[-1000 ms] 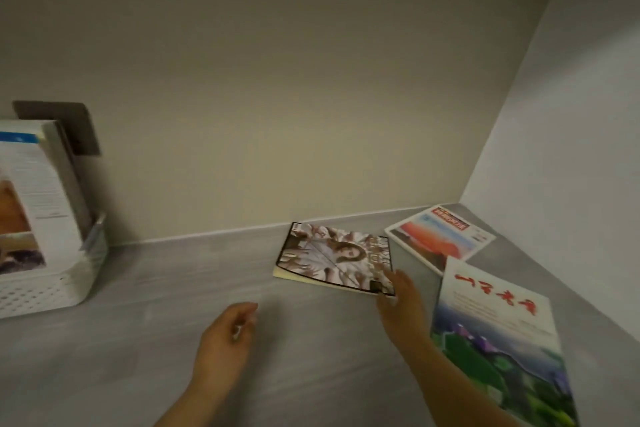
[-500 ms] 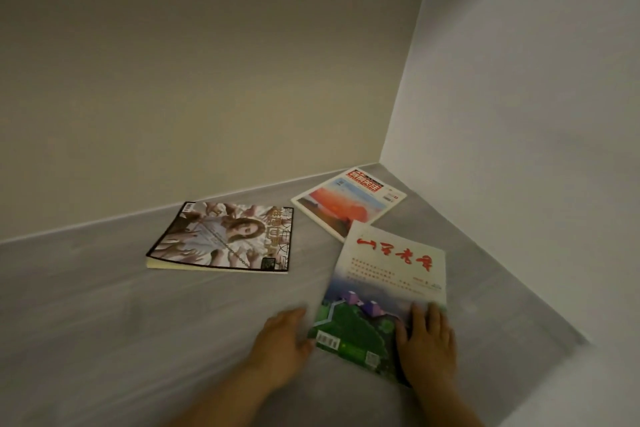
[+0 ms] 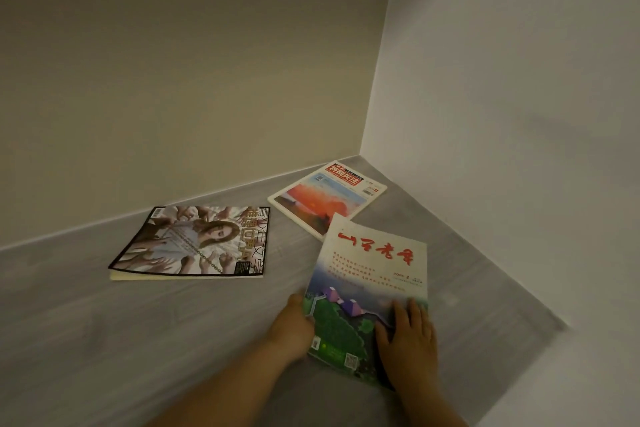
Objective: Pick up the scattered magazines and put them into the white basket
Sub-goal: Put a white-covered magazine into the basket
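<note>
Three magazines are lying on the gray surface [image 3: 138, 340], in the corner where two walls are meeting. The green magazine [image 3: 367, 288] is sitting low and right of the middle of the frame. Its far corner is lying over the near edge of the red magazine [image 3: 325, 198], which is sitting above it near the corner. The dark magazine [image 3: 194, 243] is lying alone to the left of the middle.

Both hands are now working on the green magazine. A second ago the right hand [image 3: 408, 336] was touching the dark magazine, and the left hand [image 3: 291, 326] was holding nothing. Now the right hand is lying flat on the lower right part of the green cover. Its fingers [image 3: 412, 308] are lying straight and close together, pressing down. The left hand is touching the left edge of that magazine. Its fingers are hiding behind that edge, so I cannot tell if they are pinching it or only pushing.

The white basket was showing at the left side a second ago. Now it is out of the frame, because the head is turning to the right. I think the green magazine is getting picked up first. All three magazines are still waiting to go into the basket.
</note>
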`<action>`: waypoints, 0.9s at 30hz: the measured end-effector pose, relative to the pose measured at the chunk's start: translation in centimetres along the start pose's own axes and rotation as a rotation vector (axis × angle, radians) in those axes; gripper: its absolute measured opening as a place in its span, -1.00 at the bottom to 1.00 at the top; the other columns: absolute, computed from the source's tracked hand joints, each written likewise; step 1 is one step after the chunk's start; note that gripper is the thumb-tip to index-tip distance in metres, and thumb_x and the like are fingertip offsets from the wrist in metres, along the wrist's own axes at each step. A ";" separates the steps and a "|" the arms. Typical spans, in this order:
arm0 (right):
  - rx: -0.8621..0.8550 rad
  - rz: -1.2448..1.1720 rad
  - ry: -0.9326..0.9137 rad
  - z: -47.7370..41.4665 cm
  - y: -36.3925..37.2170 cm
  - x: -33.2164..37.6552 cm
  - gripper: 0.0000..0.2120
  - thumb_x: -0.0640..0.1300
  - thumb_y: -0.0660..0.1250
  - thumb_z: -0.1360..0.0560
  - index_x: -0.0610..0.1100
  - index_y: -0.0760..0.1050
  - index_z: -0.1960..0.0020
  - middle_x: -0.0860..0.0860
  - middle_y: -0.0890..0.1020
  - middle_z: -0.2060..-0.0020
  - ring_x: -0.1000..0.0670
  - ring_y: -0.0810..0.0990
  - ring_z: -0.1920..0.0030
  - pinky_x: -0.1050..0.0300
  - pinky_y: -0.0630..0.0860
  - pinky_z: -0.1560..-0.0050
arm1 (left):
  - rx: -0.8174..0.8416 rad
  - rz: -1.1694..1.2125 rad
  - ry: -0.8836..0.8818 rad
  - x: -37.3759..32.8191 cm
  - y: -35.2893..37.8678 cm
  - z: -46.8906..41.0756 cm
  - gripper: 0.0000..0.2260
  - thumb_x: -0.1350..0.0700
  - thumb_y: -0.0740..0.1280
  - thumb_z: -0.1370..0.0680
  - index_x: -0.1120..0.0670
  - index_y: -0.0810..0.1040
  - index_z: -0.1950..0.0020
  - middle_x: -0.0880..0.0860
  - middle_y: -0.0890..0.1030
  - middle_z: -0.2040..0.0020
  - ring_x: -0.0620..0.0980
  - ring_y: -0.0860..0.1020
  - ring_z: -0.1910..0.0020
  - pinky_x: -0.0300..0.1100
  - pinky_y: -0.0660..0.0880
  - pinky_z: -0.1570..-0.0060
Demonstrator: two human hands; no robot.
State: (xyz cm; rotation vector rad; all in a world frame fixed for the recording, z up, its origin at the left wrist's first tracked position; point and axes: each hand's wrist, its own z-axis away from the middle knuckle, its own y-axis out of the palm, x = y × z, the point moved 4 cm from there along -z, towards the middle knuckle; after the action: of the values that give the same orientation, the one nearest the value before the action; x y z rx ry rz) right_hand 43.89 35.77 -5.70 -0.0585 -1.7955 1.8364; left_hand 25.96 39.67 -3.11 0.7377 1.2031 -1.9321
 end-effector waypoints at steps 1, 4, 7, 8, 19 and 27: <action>-0.012 -0.054 0.013 -0.2 -0.4 -0.2 -0.43 0.08 0.13 -0.52 -0.05 0.03 -0.44 -0.08 0.05 -0.49 -0.11 0.02 -0.48 -0.02 0.00 -0.47 | -0.010 0.054 0.010 -0.1 0.0 0.3 -0.81 0.25 0.10 -0.55 0.11 0.29 -0.16 0.00 0.48 0.19 -0.07 0.50 0.28 -0.27 0.47 0.43; -0.099 -0.317 0.106 -1.0 -2.4 -0.6 -0.42 -0.09 0.27 -0.47 -0.16 0.12 -0.41 -0.19 0.21 -0.43 -0.19 0.22 -0.40 -0.14 0.22 -0.39 | -0.028 0.220 0.054 -0.6 -0.4 1.6 -0.84 0.26 0.08 -0.56 0.01 0.28 -0.01 -0.03 0.43 0.25 -0.08 0.50 0.36 -0.31 0.44 0.62; -0.122 -0.725 0.176 -2.2 -4.4 0.3 -0.51 -0.21 0.26 -0.48 -0.22 0.18 -0.35 -0.25 0.40 -0.29 -0.27 0.41 -0.26 -0.20 0.39 -0.23 | -0.035 0.327 0.116 -1.1 -2.4 3.1 -0.80 0.27 0.10 -0.55 -0.04 0.32 0.11 0.00 0.47 0.19 -0.06 0.51 0.32 -0.32 0.47 0.60; -0.098 -0.822 0.192 -2.6 -4.9 0.9 -0.53 -0.20 0.24 -0.49 -0.23 0.18 -0.34 -0.26 0.40 -0.29 -0.28 0.42 -0.25 -0.21 0.39 -0.23 | -0.034 0.337 0.143 -1.1 -3.3 3.6 -0.78 0.27 0.10 -0.56 -0.05 0.33 0.14 0.00 0.49 0.18 -0.07 0.52 0.31 -0.33 0.47 0.59; 0.402 -1.434 -0.169 0.7 -5.9 16.4 -0.73 -0.46 0.15 -0.44 -0.15 0.50 0.09 0.03 0.67 0.21 -0.06 0.61 0.12 0.16 0.64 0.31 | -0.411 0.362 0.251 5.3 -17.7 10.3 -0.86 0.15 0.11 -0.57 -0.07 0.36 -0.05 0.00 0.59 0.18 -0.09 0.59 0.24 -0.23 0.53 0.26; 0.530 -1.184 -0.417 11.3 -2.7 33.8 -0.82 -0.30 0.23 -0.47 -0.11 0.55 0.03 -0.14 0.66 0.11 -0.42 0.54 0.08 -0.35 0.52 0.03 | -0.701 0.281 0.160 15.5 -32.5 16.3 -0.75 0.23 0.17 -0.53 0.07 0.38 -0.20 0.11 0.51 -0.12 -0.06 0.45 0.07 -0.42 0.36 0.30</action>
State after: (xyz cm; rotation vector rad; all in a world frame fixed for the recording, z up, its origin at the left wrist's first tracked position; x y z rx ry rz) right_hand 11.80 39.43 9.72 1.3510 -1.0272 1.3384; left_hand -10.87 29.97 7.36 0.6364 1.6416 -1.1194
